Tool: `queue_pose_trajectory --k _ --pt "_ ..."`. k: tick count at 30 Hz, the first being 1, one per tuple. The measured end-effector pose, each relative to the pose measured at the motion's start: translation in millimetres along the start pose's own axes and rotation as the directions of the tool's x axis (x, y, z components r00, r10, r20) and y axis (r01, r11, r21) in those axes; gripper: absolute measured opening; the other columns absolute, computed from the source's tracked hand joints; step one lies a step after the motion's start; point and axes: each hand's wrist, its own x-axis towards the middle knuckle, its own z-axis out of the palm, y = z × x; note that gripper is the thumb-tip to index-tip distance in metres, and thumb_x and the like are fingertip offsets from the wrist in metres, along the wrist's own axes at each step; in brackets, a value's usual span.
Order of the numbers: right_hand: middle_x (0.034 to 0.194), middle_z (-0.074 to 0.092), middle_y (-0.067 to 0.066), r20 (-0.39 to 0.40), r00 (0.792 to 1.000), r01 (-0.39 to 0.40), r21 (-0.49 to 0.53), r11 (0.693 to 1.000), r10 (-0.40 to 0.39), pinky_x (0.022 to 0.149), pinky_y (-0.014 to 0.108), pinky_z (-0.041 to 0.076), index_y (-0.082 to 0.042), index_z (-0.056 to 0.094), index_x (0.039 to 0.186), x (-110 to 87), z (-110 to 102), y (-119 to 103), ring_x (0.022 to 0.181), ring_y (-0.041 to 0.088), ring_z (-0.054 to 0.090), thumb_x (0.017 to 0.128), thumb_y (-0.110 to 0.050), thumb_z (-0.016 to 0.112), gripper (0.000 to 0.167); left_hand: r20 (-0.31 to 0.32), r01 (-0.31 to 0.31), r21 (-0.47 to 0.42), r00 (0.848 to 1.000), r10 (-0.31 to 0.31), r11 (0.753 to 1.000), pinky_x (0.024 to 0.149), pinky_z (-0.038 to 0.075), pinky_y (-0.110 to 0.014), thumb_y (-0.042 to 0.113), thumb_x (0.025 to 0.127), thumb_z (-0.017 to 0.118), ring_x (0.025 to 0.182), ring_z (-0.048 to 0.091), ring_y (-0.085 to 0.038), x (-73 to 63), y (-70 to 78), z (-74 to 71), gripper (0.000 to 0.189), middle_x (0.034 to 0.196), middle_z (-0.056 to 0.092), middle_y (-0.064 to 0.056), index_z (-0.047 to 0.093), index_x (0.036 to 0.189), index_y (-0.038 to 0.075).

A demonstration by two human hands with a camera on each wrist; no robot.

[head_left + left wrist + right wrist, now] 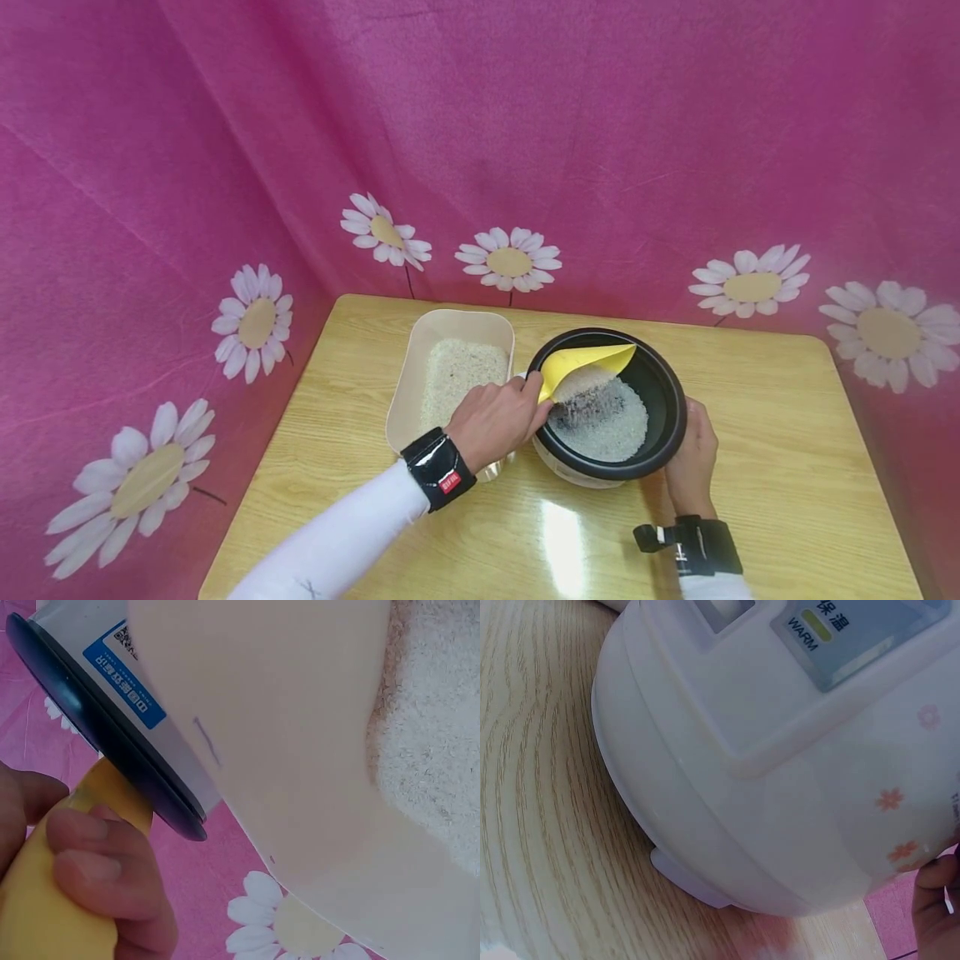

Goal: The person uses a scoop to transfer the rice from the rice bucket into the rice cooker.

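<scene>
My left hand (498, 417) grips the handle of a yellow scoop (577, 358), tilted over a white rice cooker (727, 802) with a dark inner pot (666, 417). White rice (618, 429) lies in the pot, and grains stream down from the scoop. In the left wrist view, curled fingers (97, 862) wrap the yellow handle near the pot's dark rim. My right hand (693, 458) holds the cooker's right side, with part of its fingers hidden behind the rim. Only bent fingers (936, 900) at the cooker's side show in the right wrist view.
Left of the cooker stands a beige tub (416, 358) containing rice, partly under my left forearm. Both stand on a light wooden table (780, 433). A pink curtain (585, 167) with white flowers hangs behind and beside the table.
</scene>
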Motion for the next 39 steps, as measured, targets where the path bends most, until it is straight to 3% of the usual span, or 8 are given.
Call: queue_pose_trajectory --k 9,18,39 --pt "0.108 0.065 -0.019 -0.003 1.000 -0.009 -0.004 1.000 0.009 0.083 0.011 0.046 -0.021 0.064 0.129 -2.2 -0.7 -2.5 0.100 0.003 0.058 0.110 -0.052 0.036 0.046 -0.004 0.013 0.011 1.000 -0.013 1.000 0.041 0.032 -0.023 0.044 0.107 0.052 0.049 0.054 -0.010 4.5 0.3 -3.4 0.031 0.066 0.055 0.003 0.057 0.105 0.013" --pt "0.105 0.065 -0.017 -0.005 1.000 -0.016 -0.008 1.000 0.016 0.081 0.013 0.046 -0.021 0.064 0.128 -2.5 0.0 -2.6 0.097 0.006 0.057 0.109 -0.053 0.037 0.046 -0.068 0.012 0.023 0.998 -0.011 1.000 0.044 0.047 -0.029 0.042 0.106 0.054 0.052 0.061 -0.014 7.0 -1.6 -4.3 0.029 0.070 0.057 0.001 0.056 0.108 0.013" --pt "0.104 0.066 -0.017 -0.011 1.000 -0.018 -0.013 1.000 0.018 0.080 0.013 0.045 -0.021 0.064 0.128 -1.3 0.1 -1.0 0.096 0.006 0.057 0.109 -0.054 0.038 0.047 -0.116 -0.018 0.072 0.993 0.026 0.997 0.046 0.053 -0.032 0.040 0.103 0.060 0.056 0.064 -0.015 8.9 -4.6 -5.8 0.026 0.075 0.063 0.000 0.057 0.107 0.015"
